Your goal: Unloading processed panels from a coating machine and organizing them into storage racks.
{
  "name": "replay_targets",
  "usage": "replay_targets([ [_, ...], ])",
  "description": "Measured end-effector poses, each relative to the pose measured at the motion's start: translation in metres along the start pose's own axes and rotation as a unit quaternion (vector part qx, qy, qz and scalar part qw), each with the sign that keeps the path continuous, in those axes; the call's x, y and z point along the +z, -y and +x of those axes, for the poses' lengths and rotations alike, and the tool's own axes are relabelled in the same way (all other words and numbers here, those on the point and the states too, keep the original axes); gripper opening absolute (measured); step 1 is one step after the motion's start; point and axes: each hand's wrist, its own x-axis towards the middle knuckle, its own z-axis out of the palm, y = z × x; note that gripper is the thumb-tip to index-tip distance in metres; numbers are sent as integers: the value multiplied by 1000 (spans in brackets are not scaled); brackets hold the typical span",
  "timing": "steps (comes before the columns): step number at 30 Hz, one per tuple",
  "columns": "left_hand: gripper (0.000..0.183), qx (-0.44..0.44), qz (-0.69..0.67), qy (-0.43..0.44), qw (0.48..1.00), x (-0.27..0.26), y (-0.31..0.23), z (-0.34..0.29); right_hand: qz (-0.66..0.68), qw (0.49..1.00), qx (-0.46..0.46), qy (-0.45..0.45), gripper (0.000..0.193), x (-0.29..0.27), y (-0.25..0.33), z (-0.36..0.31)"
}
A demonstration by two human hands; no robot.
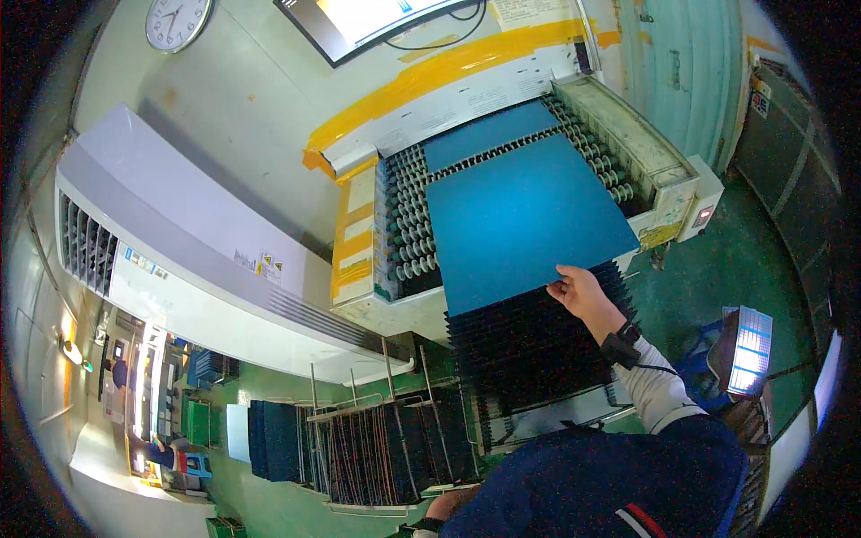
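A flat blue panel lies on the rollers of the conveyor, its near end reaching out past the machine. My right hand pinches the near edge of this panel between thumb and fingers. Beyond it, a second blue panel rests deeper on the rollers. Right below the held panel stands a black ribbed rack with many slots. Low in the picture, only a small part of my left hand shows beside a wire rack of dark panels; its fingers are hidden.
The roller conveyor has raised side walls. A white air conditioner lies along the left, a wall clock and screen above. On the right are a stool-like blue object and a dark panelled door. A person is far left.
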Motion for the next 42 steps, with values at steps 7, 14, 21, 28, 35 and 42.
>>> replay_targets([
  [7,41,58,-44,-38,997,-17,-25,-14,5,1000,-4,-18,15,6,2,8],
  [14,39,-41,-17,74,996,-62,-107,-16,-52,998,27,9,23,19,4,-10],
  [21,40,2,-217,102,971,-55,-102,-15,-310,944,22,108,28,25,-7,-91],
  [28,51,-60,-129,153,978,-88,-161,-15,-660,675,-140,301,22,-1,-47,-174],
  [35,83,37,-112,271,955,-92,-162,-10,-700,585,-213,350,27,-1,-46,-199],
  [42,72,-29,-159,251,954,-29,-132,0,-733,530,-237,355,34,-17,-58,-206],
])
